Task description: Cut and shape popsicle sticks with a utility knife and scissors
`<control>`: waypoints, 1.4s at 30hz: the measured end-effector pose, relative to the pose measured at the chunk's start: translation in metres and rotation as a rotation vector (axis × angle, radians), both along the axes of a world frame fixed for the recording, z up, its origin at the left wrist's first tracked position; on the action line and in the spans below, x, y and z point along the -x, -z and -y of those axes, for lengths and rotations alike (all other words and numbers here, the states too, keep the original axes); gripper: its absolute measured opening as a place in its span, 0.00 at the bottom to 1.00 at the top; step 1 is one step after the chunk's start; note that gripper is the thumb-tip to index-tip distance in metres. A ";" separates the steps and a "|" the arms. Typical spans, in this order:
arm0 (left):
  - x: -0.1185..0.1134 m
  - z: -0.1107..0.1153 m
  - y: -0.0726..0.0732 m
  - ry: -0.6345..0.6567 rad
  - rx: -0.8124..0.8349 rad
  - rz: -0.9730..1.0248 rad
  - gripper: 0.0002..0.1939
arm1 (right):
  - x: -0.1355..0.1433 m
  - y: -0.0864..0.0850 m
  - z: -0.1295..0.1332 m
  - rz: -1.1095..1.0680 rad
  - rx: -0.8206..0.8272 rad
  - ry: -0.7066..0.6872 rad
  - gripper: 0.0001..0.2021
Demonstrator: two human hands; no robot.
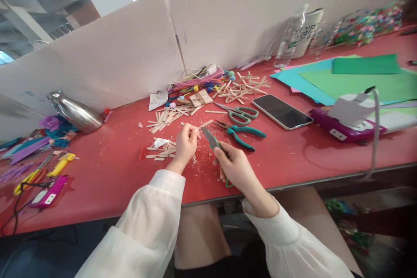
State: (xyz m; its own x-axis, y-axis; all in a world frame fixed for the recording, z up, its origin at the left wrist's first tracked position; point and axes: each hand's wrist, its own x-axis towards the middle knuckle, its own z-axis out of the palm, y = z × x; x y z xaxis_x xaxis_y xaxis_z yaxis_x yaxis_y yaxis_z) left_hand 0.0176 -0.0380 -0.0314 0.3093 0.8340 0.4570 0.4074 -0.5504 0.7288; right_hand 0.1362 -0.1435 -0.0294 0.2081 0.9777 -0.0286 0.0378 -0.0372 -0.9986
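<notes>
Closest to me, 2 white sleeves reach over the edge of the red table (107,173). The right hand (235,168) is closed around a green-handled utility knife (212,139), its blade angled up and left. The left hand (186,142) pinches 1 thin wooden craft stick (204,124) between fingertips, lifted just off the table, with the far end pointing toward the blade. That stick looks light, stiff and easy to snap, so I'd judge it best held near the middle, close to where the blade meets it, fingers kept behind the edge. Pale shavings (198,160) lie scattered under both hands.

Just left of the left hand sits a small heap of cut stick pieces (161,150), too jumbled to count. Just beyond the knife lie 1 pair of teal-handled pliers (241,134) and 1 pair of scissors (239,114), side by side. To their right, 1 dark phone (282,111) lies flat, and further right 1 purple glue gun stand (345,125).

Farther back there are 2 loose piles of sticks (243,87), more than I can count, beside a bundle of coloured pipe cleaners (198,81). 1 steel flask (76,113) lies on its side at far left, and sheets of green and blue paper (352,80) spread at far right, near 1 clear bottle (288,41).
</notes>
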 end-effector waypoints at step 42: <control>0.002 -0.002 -0.001 0.031 0.060 0.002 0.07 | 0.002 0.006 0.003 0.180 -0.009 0.074 0.10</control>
State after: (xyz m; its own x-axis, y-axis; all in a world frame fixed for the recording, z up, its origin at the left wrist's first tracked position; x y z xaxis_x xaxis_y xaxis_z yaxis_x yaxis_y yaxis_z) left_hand 0.0160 -0.0363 -0.0307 0.3346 0.8499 0.4070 0.3890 -0.5180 0.7618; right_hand 0.1344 -0.1468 -0.0351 0.2803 0.9596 0.0245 0.2136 -0.0375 -0.9762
